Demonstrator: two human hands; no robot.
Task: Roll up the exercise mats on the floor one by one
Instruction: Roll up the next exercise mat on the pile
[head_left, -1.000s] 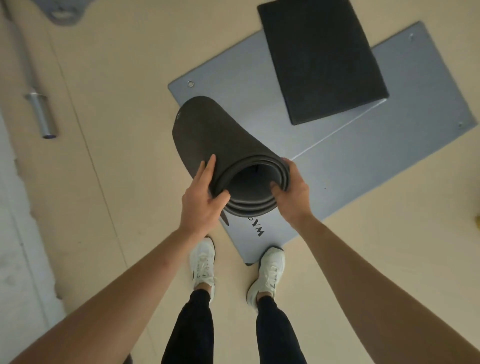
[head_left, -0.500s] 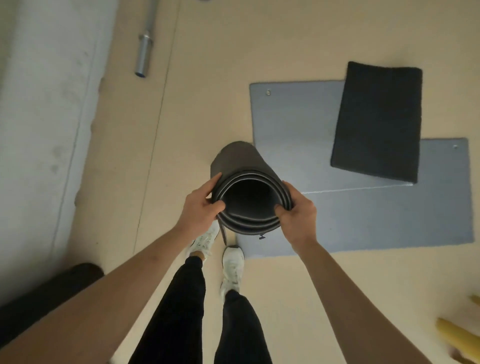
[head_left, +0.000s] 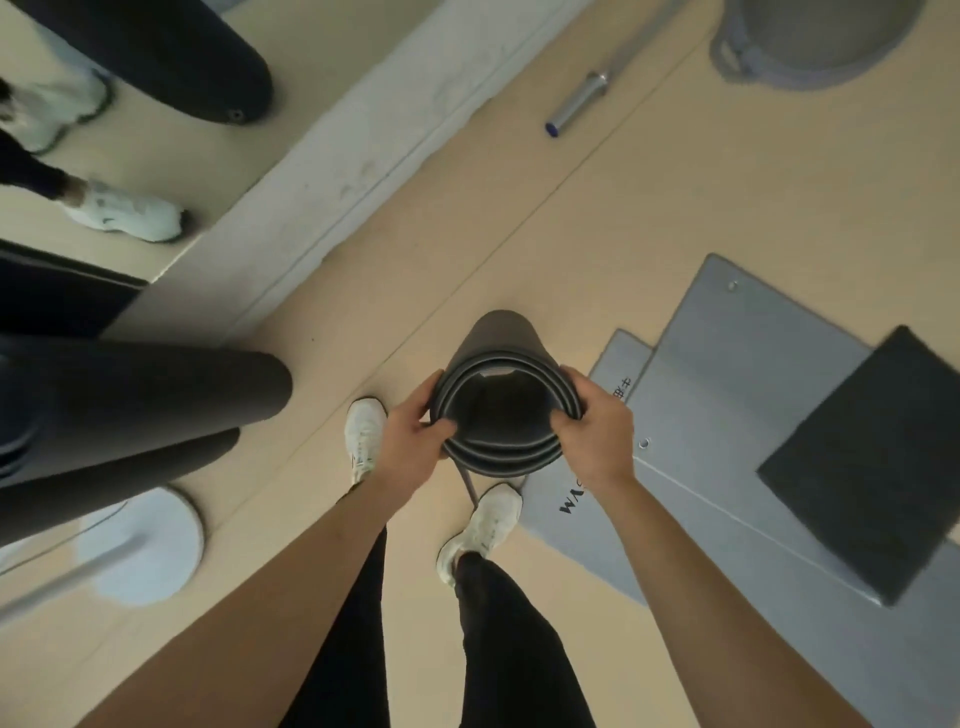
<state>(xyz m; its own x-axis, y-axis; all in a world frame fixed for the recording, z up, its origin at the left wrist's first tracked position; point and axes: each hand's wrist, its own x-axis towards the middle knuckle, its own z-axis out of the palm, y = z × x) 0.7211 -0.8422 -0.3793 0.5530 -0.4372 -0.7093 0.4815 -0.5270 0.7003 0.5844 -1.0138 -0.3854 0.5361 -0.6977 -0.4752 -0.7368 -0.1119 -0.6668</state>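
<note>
Two finished rolls (head_left: 156, 395) lie left; left hand (head_left: 410, 441) and right hand (head_left: 595, 431) curl fingers round the rim of the dark rolled mat (head_left: 498, 338), held end-up over the floor (head_left: 675, 197), judged ready for stowing beside them before rolling the grey mats (head_left: 753, 353).

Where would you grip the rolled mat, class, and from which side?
Its open upper end, one hand from each side: the mat is upright, and left hand and right hand pinch the coiled rim, which should keep the layers together.

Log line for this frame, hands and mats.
left hand: grips rolled dark mat | right hand: grips same roll | grey mats: flat on floor
</note>
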